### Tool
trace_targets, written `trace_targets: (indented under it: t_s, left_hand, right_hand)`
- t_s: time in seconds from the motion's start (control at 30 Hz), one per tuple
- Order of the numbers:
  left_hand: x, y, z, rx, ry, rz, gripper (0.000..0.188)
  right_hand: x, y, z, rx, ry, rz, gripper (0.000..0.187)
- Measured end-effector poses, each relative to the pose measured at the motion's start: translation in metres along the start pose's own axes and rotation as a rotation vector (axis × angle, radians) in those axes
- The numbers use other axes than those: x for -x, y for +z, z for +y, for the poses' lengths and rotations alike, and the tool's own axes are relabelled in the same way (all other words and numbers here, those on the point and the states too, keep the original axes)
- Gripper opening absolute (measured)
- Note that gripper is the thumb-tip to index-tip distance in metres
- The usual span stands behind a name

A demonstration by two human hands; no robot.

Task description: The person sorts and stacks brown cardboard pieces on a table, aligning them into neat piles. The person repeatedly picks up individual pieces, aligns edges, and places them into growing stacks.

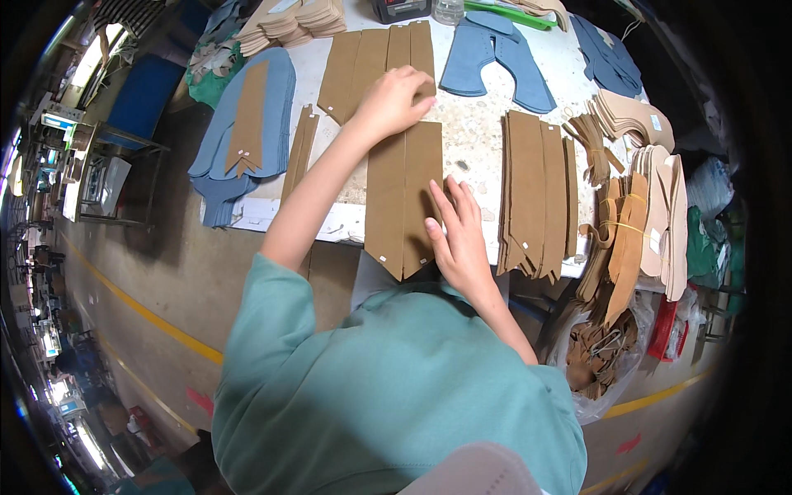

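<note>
Two brown leather strips lie side by side in front of me, their pointed ends reaching past the table's near edge. Over their far end is my left hand, its fingers loosely bent and apart from the thumb, with nothing visible in it. Just beyond it, more brown strips form a pointed panel on the table. My right hand rests at the right edge of the near strips, fingers spread, holding nothing. Small pale tags mark the strips' ends. Narrow brown strips lie to the left.
Stacked brown strips stand right of my hands. Blue shaped pieces overhang the left side; another blue piece lies at the back. Beige pieces and banded brown bundles crowd the right edge, above a plastic bag of scraps.
</note>
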State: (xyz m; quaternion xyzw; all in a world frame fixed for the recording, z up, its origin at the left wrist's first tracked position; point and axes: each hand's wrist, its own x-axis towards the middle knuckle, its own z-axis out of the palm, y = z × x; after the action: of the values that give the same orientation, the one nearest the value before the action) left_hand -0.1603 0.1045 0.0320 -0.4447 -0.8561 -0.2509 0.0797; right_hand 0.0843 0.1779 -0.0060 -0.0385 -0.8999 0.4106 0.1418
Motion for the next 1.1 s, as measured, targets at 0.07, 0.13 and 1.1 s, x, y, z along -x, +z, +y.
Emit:
trace_targets:
  t_s: [0.07, 0.13, 1.1]
  left_hand:
    - [-0.01, 0.019, -0.002, -0.137, -0.022, -0.054, 0.035]
    - [-0.019, 0.027, -0.009, -0.173, -0.046, -0.034, 0.033]
    - [-0.046, 0.028, -0.089, -0.161, -0.501, -0.085, 0.054]
  right_hand:
    - [0.008, -0.008, 0.0, -0.029, -0.015, 0.001, 0.045]
    - [0.016, -0.015, 0.0, -0.038, -0.022, -0.005, 0.042]
    - [0.001, -0.022, 0.014, -0.068, 0.089, 0.262, 0.036]
